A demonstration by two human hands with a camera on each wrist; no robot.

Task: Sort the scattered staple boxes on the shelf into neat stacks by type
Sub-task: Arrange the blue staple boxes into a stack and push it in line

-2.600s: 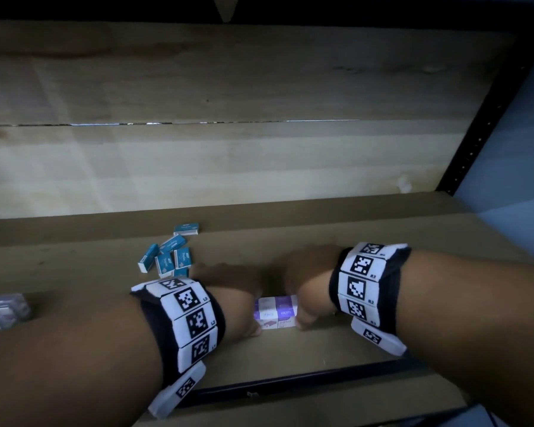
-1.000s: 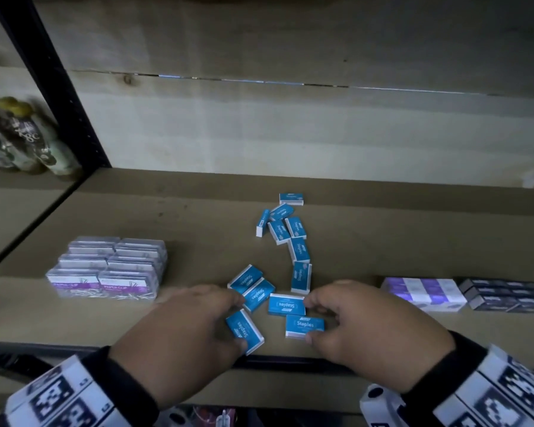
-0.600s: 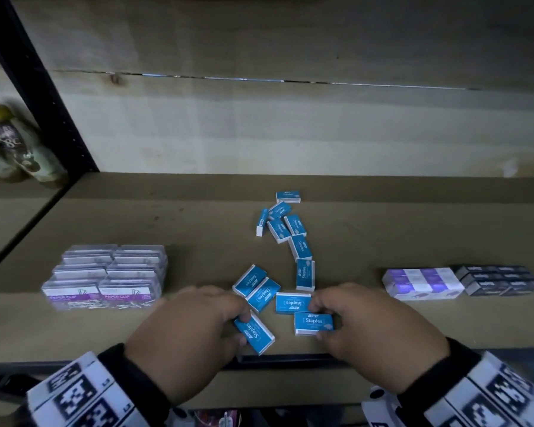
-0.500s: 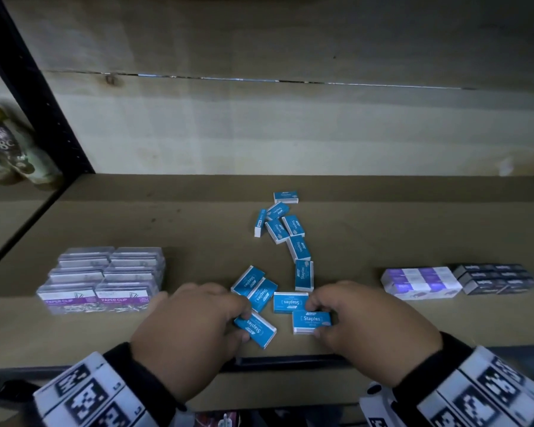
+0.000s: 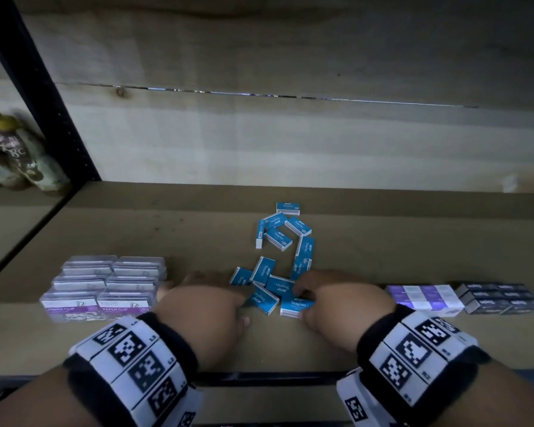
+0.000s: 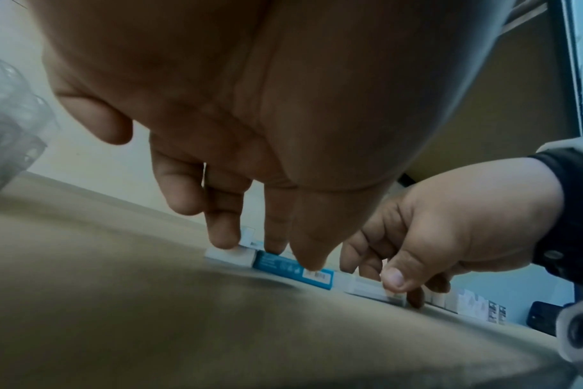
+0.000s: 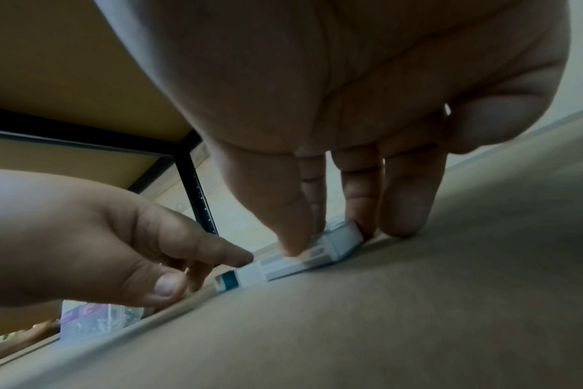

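Several blue staple boxes (image 5: 278,235) lie scattered mid-shelf, trailing toward the back. My right hand (image 5: 301,306) pinches the nearest blue box (image 5: 295,305) between thumb and fingers; the right wrist view shows that box (image 7: 336,244) tilted with one end off the board. My left hand (image 5: 244,303) reaches beside it, and its straight fingertips (image 6: 223,237) touch down on a neighbouring blue box (image 5: 262,298) that lies flat. The left thumb (image 7: 165,287) hangs apart from that box. A purple-and-white box stack (image 5: 426,297) and a dark box stack (image 5: 497,298) stand at the right.
Clear paper clip boxes (image 5: 105,291) sit stacked at the left, close to my left hand. A black upright post (image 5: 43,87) bounds the bay, with bottles (image 5: 13,155) beyond it. The shelf's front edge (image 5: 275,375) runs under my wrists.
Both hands have reached further in over the shelf. The blue box that my left hand held tilted now lies flat. My right hand still holds its blue box.
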